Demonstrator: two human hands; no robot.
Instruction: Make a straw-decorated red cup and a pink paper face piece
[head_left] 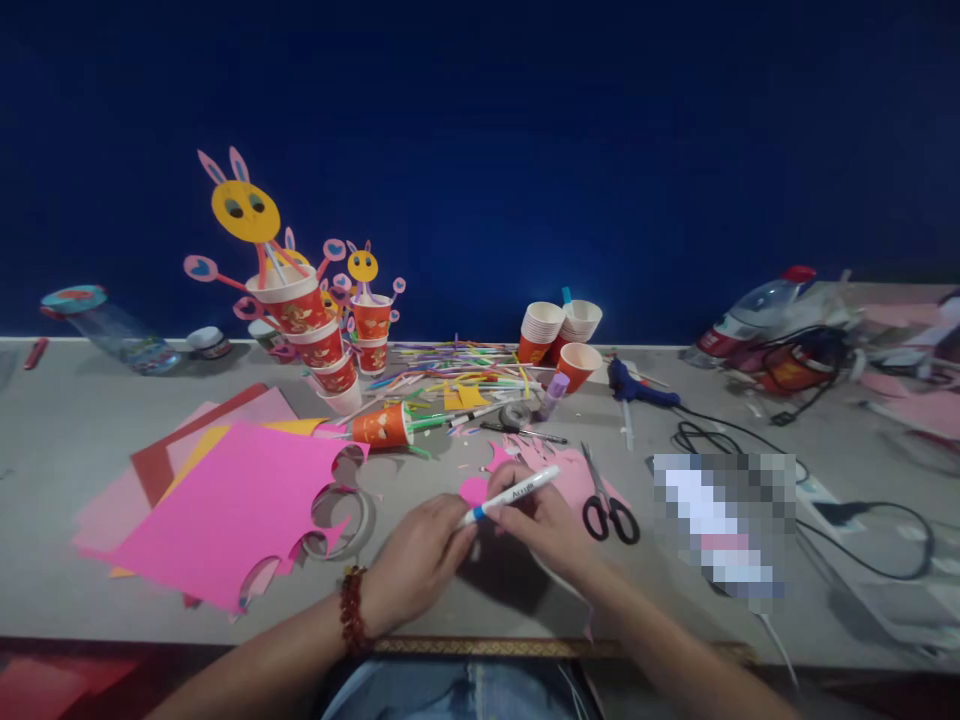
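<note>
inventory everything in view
marker: one, white and blue, centre
scissors: one, black-handled, right
papers: several, pink, red, yellow, left
rolls: two, greyish, left and centre
sticks: many, multicoloured, rear centre
cup figures: several, red, yellow, pink, rear left
other cups: several, red-white, rear centre
tube: one, purple, centre
glue gun: one, blue, rear right
bottles: two, clear, far left, rear right
cables: several, black, right
table: one, grey, underneath
wall: one, blue, behind
left hand: one, centre
right hand: one, centre

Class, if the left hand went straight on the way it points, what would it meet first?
The left hand would probably meet the marker first, right at its fingertips, with the right hand close behind, though depth is hard to judge.
</note>
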